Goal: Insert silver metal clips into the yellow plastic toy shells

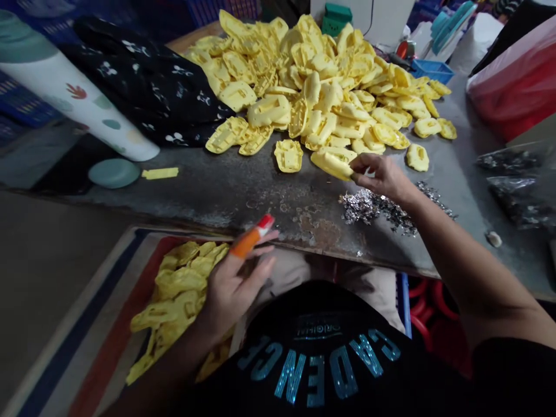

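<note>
My right hand [382, 178] pinches the end of a yellow molded plastic shell [332, 163] at the front of a heap. My left hand [237, 284] is held in front of the table edge, above the lap, fingers stretched out and apart. An orange, white and red wrap-like covering [252, 236] runs along its index finger. Beside the held shell a single yellow shell [289, 156] lies with its ribbed inside up. Small shiny metal pieces [362, 207] are piled just below my right hand.
A large heap of yellow shells [278, 110] covers the back of the table. More yellow shells [182, 281] lie in a striped sack [113, 313] at lower left. A bottle [87, 92] and black patterned cloth [152, 87] stand left; bags of dark pieces [521, 200] lie right.
</note>
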The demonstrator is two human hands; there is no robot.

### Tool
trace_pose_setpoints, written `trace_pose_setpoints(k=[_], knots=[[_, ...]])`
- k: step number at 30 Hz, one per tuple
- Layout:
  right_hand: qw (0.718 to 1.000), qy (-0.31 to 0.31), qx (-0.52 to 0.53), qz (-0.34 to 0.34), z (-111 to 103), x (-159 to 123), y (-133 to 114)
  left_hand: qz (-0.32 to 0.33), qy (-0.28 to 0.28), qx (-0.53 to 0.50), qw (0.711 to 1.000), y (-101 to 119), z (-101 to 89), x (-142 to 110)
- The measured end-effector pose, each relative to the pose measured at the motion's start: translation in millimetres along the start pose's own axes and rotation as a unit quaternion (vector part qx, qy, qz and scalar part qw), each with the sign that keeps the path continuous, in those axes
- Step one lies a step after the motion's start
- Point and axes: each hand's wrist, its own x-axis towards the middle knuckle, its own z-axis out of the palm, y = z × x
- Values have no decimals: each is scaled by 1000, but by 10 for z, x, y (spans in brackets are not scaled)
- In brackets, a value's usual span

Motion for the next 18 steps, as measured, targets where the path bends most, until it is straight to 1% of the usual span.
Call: trace_pose_setpoints(k=[2,3,4,5,6,7,8,9,10,11,12,13,14,15,16,17,18], knots=[[997,-10,75,3,-71,-160,-61,-3,-21,-59,998,223,227,272],[993,-27,118,-2,-95,-278,-117,-12,-25,-91,995,332,298,381],[986,-48,156,-13,-109,-423,-195,-35,-27,-115,992,441,342,467],[978,-76,190,-32,-110,-594,-298,-43,-37,-126,990,550,363,531],[972,-97,206,-61,-98,-783,-425,-46,-60,-118,990,654,369,576],[972,-101,190,-93,-73,-979,-572,-59,-117,-96,987,748,371,607],[971,-105,168,-133,-36,-1172,-729,-72,-196,-72,975,827,377,628],[970,-111,144,-162,11,-1350,-886,-91,-294,-50,950,884,395,642],[971,-102,123,-175,62,-1507,-1026,-111,-387,-33,915,915,428,649],[972,-111,106,-178,114,-1641,-1136,-126,-470,-22,874,918,476,645],[972,-115,101,-178,162,-1754,-1205,-141,-529,-18,837,895,534,629],[971,-117,113,-176,203,-1847,-1224,-158,-565,-17,810,848,593,600],[968,-117,143,-172,234,-1926,-1189,-181,-580,-22,794,782,646,557],[964,-104,184,-162,255,-1994,-1104,-211,-573,-38,791,706,687,505],[962,-75,221,-141,270,-2054,-972,-246,-553,-62,794,628,714,447],[963,-32,246,-107,282,-2107,-805,-280,-527,-95,797,556,728,389],[968,31,241,-54,293,-2152,-616,-310,-496,-138,800,500,733,335]])
